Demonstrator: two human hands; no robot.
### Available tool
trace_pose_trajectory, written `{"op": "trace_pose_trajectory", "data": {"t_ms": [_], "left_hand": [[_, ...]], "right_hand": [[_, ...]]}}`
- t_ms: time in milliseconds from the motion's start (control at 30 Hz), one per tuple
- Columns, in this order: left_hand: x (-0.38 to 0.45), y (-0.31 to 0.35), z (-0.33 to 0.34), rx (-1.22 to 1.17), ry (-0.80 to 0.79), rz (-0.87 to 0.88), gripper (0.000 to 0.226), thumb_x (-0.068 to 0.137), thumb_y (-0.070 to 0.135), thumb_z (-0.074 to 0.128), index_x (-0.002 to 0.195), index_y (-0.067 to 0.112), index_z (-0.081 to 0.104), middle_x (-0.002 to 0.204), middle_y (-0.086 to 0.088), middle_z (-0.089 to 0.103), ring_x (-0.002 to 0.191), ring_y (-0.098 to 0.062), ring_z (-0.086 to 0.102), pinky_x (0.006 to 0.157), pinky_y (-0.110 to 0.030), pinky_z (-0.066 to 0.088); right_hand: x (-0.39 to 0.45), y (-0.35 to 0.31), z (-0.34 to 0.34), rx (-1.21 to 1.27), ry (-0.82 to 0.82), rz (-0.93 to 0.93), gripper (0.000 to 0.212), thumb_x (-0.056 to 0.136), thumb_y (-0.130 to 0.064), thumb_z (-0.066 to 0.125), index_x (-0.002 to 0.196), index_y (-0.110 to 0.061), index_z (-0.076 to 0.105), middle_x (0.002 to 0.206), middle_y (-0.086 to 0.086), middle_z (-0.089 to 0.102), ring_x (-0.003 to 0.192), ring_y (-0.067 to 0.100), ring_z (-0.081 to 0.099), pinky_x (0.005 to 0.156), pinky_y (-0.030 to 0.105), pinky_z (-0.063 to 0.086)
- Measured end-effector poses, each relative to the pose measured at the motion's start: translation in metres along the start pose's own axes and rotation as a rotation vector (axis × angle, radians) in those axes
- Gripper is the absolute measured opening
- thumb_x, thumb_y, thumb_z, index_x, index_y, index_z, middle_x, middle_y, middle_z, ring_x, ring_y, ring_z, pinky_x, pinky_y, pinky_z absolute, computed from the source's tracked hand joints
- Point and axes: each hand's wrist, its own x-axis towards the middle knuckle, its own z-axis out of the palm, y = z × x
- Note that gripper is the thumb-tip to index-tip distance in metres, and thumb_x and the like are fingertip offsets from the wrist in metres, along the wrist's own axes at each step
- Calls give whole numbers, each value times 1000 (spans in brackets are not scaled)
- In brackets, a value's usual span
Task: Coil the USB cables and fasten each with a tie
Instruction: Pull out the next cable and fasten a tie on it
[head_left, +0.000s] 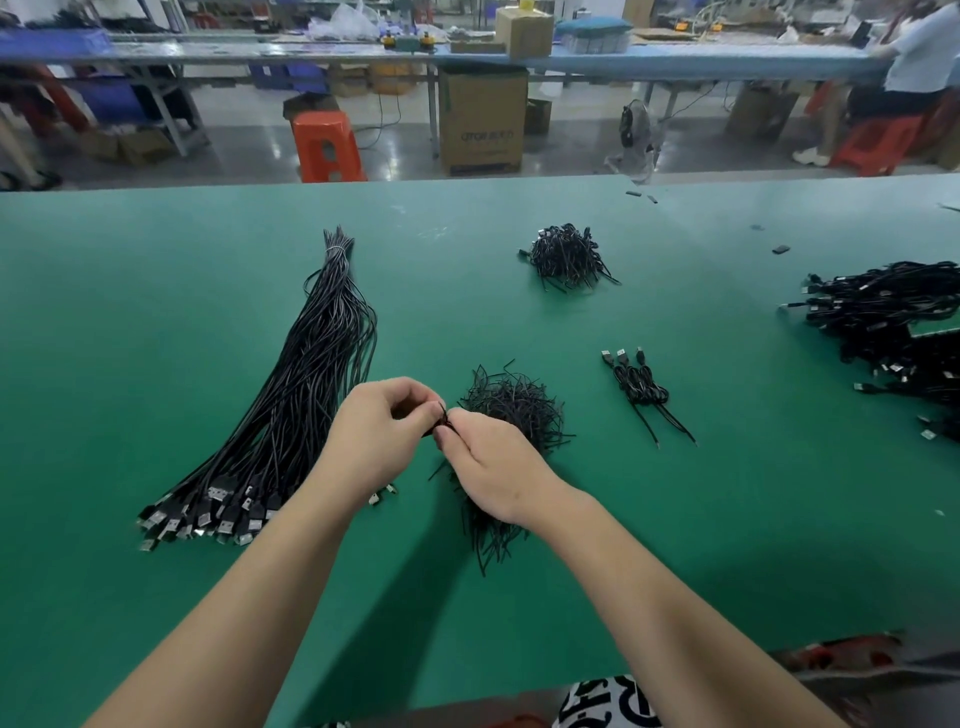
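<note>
Two hands pinching one black tie.
Left hand and right hand fingertips closed on it; tie roughly upright between them.

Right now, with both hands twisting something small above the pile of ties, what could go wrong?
1. The left hand and right hand pinch a thin black tie; the grip is small, so it may slip.
2. The loose tie pile lies directly under the right hand, so strands could get dragged along.
3. The uncoiled cable bundle lies beside the left forearm and could get nudged.
</note>
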Motion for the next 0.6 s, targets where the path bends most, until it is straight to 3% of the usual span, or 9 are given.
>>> {"op": "trace_pose_trajectory", "data": {"t_ms": [67,167,233,367,500,600], "left_hand": [[-2,0,-1,27,-10,-16,17,91,19,67,76,25,72,62,10,67,49,-5,48,49,-20,40],[-2,0,0,-7,-10,-37,14,90,20,70,77,24,73,69,5,71,60,-9,58,58,-30,48],[-2,-2,0,12,-5,-60,11,88,24,73,76,23,73,67,6,70,56,-4,55,56,-27,44],[-1,-4,1,113,26,-83,25,89,34,71,68,19,70,46,14,52,41,-5,40,46,-17,31],[-3,0,1,138,11,-56,43,98,42,55,72,14,75,38,8,33,36,-10,27,38,-21,21],[-8,7,-1,213,-10,18,37,95,47,57,72,25,76,43,9,50,38,-11,37,41,-23,31]], "right_hand": [[-1,-1,-1,-55,-1,-25,30,106,-32,38,76,-27,35,74,-7,46,71,20,46,67,40,38],[-1,-1,-2,-109,0,-51,26,106,-30,38,80,-27,37,76,-7,45,72,21,46,67,37,34],[-1,-1,-2,-163,-28,-56,24,107,-31,36,85,-23,40,81,-3,48,74,22,47,68,37,34],[-1,1,-2,-255,-38,-55,27,108,-33,33,84,-21,38,77,-6,43,71,23,44,67,36,31],[2,2,1,-351,3,-82,28,108,-31,34,86,-16,42,77,-1,45,69,30,50,64,38,35],[6,3,3,-398,48,-79,30,107,-29,35,107,-9,56,90,9,60,80,35,61,65,36,36]]}}
